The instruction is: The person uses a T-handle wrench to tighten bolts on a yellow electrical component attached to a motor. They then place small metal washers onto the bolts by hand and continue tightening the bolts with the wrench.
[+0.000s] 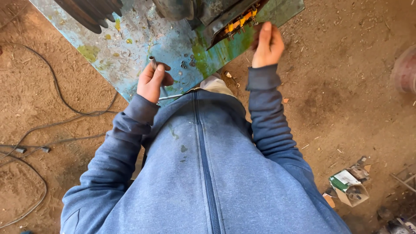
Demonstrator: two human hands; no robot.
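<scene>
The left hand is closed in a fist around a slim metal tool, thumb pressed along its side. The tool's socket-like end sticks up out of the fist and points away from the body, toward the far side of the desk; a thin bright shaft shows below the fist, running off to the right just above the hem of the blue zip sweatshirt. Whether that shaft is part of the same tool cannot be told. The tool's long axis runs roughly away from the person, tilted a little to the left, and it sits over the near edge of the desk.

The right hand is raised at the desk's right-hand edge, fingers curled loosely inward; it is blurred, and whether it grips anything cannot be told. It is just beside a dark machine part with yellow fittings showing in its opening.

The desk is a worn metal plate painted blue and green, scratched and stained. A few small dark nuts lie scattered on it between the two hands. At its far left corner lies a dark ribbed part.

Around it is bare dirt floor. Grey cables trail across the floor on the left, and a small torn cardboard box lies on the right.
</scene>
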